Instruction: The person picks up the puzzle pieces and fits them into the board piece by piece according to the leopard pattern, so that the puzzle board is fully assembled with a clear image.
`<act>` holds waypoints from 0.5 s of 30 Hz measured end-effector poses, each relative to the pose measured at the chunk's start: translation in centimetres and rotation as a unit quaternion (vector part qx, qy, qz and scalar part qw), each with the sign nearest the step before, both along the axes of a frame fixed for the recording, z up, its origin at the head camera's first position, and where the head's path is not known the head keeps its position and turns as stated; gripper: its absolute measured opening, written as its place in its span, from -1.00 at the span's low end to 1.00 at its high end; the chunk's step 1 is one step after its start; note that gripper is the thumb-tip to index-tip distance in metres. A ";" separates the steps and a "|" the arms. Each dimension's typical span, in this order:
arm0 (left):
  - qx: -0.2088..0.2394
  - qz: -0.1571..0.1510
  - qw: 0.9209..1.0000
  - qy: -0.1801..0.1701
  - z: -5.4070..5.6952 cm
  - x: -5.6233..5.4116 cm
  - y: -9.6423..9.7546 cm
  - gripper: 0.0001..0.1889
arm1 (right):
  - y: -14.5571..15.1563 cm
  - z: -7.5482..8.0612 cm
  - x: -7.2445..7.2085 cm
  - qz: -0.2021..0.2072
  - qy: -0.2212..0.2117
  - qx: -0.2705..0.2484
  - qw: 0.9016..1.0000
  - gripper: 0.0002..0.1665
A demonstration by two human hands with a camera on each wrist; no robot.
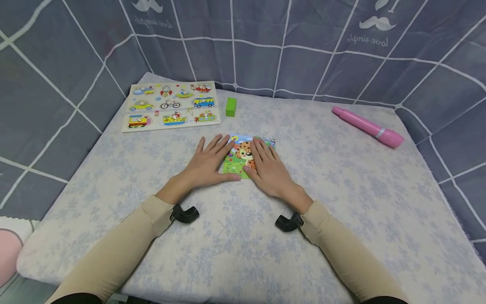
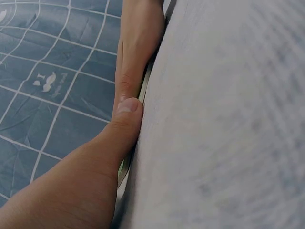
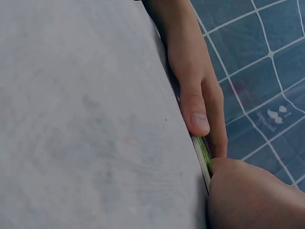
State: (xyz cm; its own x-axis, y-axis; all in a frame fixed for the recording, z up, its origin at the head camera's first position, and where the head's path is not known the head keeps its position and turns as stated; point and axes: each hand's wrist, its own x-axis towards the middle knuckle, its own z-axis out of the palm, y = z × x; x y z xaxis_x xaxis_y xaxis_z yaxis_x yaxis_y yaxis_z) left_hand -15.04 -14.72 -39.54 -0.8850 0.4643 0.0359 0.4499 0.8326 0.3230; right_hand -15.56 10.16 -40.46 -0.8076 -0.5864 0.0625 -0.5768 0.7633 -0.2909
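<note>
A small, flat picture puzzle (image 1: 241, 155) with a spotted leopard cub on green grass lies on the table in front of the person. Straight fingers of the left hand (image 1: 206, 164) rest on its left side, the thumb along its near edge. The right hand (image 1: 272, 173) lies flat over its right part and hides much of it. Both wrist views show the thin edge of the puzzle (image 3: 205, 157) against the cloth, with the left thumb (image 2: 127, 112) right at it.
A wooden peg puzzle board (image 1: 172, 105) with vehicle pictures lies at the back left. Beside it stands a green block (image 1: 230, 107). A pink microphone-shaped toy (image 1: 366, 126) lies at the back right. Grey checked curtains (image 1: 258, 46) enclose the cloth-covered table (image 1: 235, 240).
</note>
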 end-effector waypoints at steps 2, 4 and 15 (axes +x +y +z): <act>0.001 -0.002 1.000 -0.001 0.0 0.1 0.2 0.18 | 0.0 -0.1 0.1 -0.014 -0.003 0.002 1.000 -0.08; 0.001 -0.003 1.000 0.000 0.0 0.1 0.3 0.17 | 0.0 -0.1 0.2 -0.024 -0.004 0.001 1.000 -0.06; 0.001 0.014 1.000 0.006 0.0 0.0 0.5 0.21 | 0.5 0.8 -0.8 -0.037 -0.038 0.000 0.999 0.08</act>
